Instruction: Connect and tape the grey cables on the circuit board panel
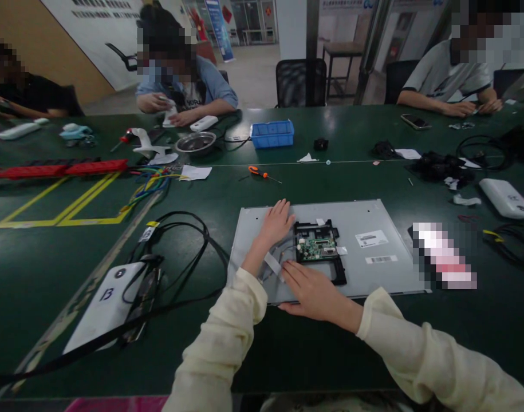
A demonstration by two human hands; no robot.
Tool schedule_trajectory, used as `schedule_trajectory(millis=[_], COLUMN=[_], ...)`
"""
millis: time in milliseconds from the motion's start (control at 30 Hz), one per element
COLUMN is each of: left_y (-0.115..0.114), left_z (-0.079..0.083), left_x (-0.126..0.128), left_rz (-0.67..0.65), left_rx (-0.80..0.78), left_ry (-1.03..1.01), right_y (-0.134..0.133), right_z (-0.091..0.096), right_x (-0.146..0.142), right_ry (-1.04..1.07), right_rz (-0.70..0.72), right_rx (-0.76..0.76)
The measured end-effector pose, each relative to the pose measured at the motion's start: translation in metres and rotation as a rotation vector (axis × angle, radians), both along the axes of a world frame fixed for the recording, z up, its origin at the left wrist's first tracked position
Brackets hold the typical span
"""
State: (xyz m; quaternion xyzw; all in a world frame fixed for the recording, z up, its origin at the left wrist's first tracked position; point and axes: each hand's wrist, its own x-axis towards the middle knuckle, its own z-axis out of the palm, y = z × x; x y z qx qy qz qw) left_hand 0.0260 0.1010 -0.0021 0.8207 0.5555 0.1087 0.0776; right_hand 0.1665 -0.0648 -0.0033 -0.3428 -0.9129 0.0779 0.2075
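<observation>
A flat grey metal panel [390,229], like the back of a display, lies on the green table in front of me. Fixed near its middle is a black plastic bracket [339,269] around a green circuit board [315,249]. My left hand [276,222] rests flat on the panel's left part, fingers stretched toward the far edge. My right hand [311,289] lies on the near edge, its fingertips at a strip of whitish tape [274,264] over thin grey cables. Its thumb reaches the panel's near rim. Neither hand grips anything that I can see.
Beyond the panel lie an orange screwdriver [264,173], a blue basket [272,134] and a metal bowl [196,142]. A white power bank [105,300] with black cables is at left; a phone [444,256] is at right. Several people sit across the table.
</observation>
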Motion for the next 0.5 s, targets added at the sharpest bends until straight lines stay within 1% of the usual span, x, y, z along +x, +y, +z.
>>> schedule_trajectory(millis=[167, 300, 500], left_y=[-0.0093, -0.0092, -0.0119], left_z=[-0.0076, -0.0068, -0.0035], left_x=[0.0054, 0.0059, 0.0078], left_rz=[0.001, -0.017, -0.023], left_rx=[0.117, 0.116, 0.119], left_ry=[0.143, 0.19, 0.196], right_y=[-0.0017, -0.0027, -0.0037], right_z=[-0.0007, -0.0032, -0.0018], right_x=[-0.002, -0.004, -0.0051], right_ry=[-0.028, -0.039, -0.05], right_rz=[-0.013, -0.018, -0.025], right_rx=[0.007, 0.021, 0.026])
